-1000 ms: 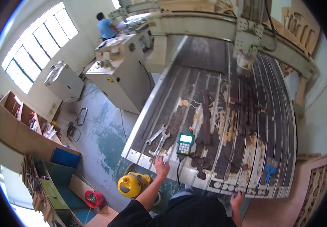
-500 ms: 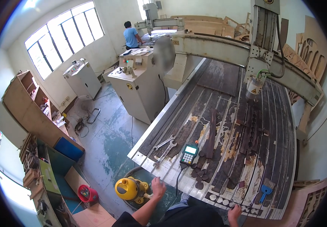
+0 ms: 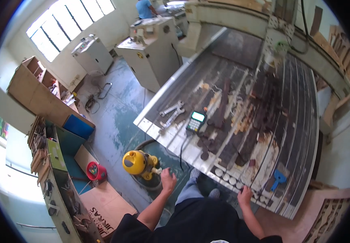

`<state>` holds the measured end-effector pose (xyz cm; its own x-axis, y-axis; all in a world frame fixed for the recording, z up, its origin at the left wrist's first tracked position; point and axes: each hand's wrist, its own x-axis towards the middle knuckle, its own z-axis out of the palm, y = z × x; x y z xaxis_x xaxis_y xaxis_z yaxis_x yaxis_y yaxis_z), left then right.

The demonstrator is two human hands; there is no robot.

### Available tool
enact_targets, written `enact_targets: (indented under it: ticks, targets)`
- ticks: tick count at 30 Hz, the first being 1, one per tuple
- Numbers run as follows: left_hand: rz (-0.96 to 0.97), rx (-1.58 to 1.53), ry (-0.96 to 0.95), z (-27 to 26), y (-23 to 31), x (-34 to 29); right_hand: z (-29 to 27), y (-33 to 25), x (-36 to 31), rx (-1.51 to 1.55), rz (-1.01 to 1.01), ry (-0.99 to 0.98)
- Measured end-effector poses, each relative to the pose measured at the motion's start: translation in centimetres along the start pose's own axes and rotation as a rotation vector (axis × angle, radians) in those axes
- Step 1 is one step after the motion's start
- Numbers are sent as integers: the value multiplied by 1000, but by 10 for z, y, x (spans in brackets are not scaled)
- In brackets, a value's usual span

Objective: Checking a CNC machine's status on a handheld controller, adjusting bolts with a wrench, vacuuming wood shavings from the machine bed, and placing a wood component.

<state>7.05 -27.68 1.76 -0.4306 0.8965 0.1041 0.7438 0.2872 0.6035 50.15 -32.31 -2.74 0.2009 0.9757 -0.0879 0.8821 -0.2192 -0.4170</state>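
Observation:
My left hand (image 3: 168,180) hangs over the floor beside a yellow canister vacuum (image 3: 136,163); its fingers are loosely bent and apart, and I see nothing in them. At the front edge of the machine bed (image 3: 171,141), my right hand (image 3: 244,195) is by a row of pale round discs (image 3: 225,176). Blur hides whether its fingers grip anything. A handheld controller (image 3: 196,121) with a lit screen lies on the bed, its cable running over the edge. Two wrenches (image 3: 172,115) lie left of it, and dark round pieces (image 3: 206,145) sit below it.
A blue brush (image 3: 279,177) lies at the bed's right front. The machine's gantry (image 3: 236,18) spans the far end. To my left stand a red bucket (image 3: 96,172) and shelves with wood scraps (image 3: 37,137). Another person (image 3: 144,9) in blue stands at the back.
The view has tilted down, so the bed and vacuum sit higher in the picture and more of my body shows. Both hands stay near the bed's front edge.

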Motion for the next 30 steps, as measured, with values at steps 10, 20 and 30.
enact_targets:
  ticks: [10, 20, 30]
  targets:
    - [-82, -76, -61, -18, 0, -66, -30, -3, -10, 76, -104, 178]
    - [9, -42, -174, -4, 15, -69, -48, 50, -34, 52, 235, 363]
    - [236, -61, -169, 0, 87, -51, -49, 78, 51, 78, 495, 156]
